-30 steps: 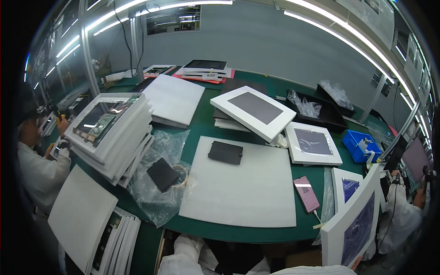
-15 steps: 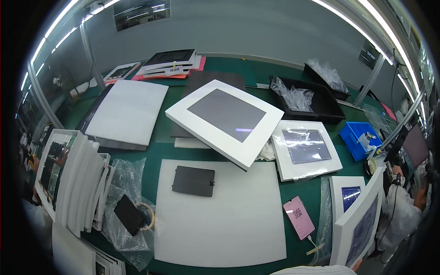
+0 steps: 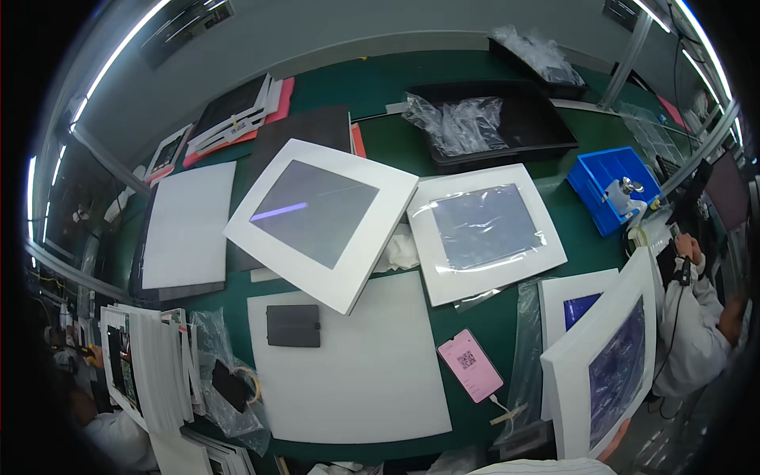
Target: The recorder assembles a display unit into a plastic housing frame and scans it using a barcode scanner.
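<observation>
At the lower right, my right hand (image 3: 615, 442) shows only as a few fingers around the lower edge of a white-framed screen panel (image 3: 564, 400). The panel stands tilted, its bluish screen under wrinkled film; most of the hand is hidden behind it. My striped white sleeve (image 3: 546, 467) crosses the bottom edge. My left hand is out of view. Behind the held panel is another white-framed panel (image 3: 555, 296). A dark grey flat cover (image 3: 293, 326) lies on a white foam sheet (image 3: 356, 388) in the middle, and a pink-screened phone (image 3: 470, 366) lies right of it.
Two white-framed panels (image 3: 379, 218) (image 3: 425, 261) lie beyond the foam. Black trays (image 3: 546, 131) with plastic bags and a blue bin (image 3: 602, 198) stand at the back right. Upright white panels (image 3: 154, 364) line the left. Co-workers' hands (image 3: 689, 249) show at the right.
The whole view has turned to the right and downward, so the table's things sit further left. The panel at my right hand shows more of its screen.
</observation>
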A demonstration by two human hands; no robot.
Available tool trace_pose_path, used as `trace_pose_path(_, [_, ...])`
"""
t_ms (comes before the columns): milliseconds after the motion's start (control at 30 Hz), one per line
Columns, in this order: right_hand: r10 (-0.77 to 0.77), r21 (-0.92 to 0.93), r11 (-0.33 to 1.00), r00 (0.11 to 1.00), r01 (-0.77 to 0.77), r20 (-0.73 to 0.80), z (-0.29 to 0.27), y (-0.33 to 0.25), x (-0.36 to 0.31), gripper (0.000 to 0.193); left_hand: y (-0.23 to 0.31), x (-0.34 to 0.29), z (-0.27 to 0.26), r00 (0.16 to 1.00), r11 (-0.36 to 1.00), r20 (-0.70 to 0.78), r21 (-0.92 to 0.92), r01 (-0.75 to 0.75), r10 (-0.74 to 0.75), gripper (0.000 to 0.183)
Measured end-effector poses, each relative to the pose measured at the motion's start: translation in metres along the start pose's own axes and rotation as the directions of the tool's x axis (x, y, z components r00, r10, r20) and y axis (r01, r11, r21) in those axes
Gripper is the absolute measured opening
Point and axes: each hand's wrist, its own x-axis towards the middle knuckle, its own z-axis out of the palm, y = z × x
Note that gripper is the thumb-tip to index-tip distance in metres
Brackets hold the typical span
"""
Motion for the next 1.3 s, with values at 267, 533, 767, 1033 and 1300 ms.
trace_pose_path(267, [-0.216, -0.090, 0.972, 0.976, 0.216, 0.015, 0.029, -0.003, -0.086, 0.060, 0.017, -0.015, -0.013, 0.980, 0.998, 0.192, -0.049, -0.035, 0.044, 0.024])
trace_pose_path(533, [-0.350, -0.050, 0.936, 0.935, 0.348, -0.055, 0.042, 0.009, -0.193, 0.062, 0.030, -0.011, -0.022, 0.926, 0.990, 0.352, -0.087, -0.111, 0.135, 0.022])
trace_pose_path(767, [-0.424, 0.011, 0.903, 0.897, 0.429, -0.123, -0.038, -0.004, -0.240, 0.065, 0.045, -0.025, -0.015, 0.884, 0.978, 0.422, -0.132, -0.160, 0.201, 0.021])
trace_pose_path(1033, [-0.468, 0.174, 0.854, 0.870, 0.491, -0.157, -0.204, -0.030, -0.268, 0.059, 0.066, -0.092, 0.002, 0.876, 0.973, 0.432, -0.170, -0.156, 0.216, 0.019])
trace_pose_path(1300, [-0.481, 0.314, 0.820, 0.873, 0.478, -0.074, -0.463, -0.033, -0.275, 0.052, 0.012, -0.225, 0.044, 0.797, 0.926, 0.478, -0.127, -0.354, 0.370, 0.017])
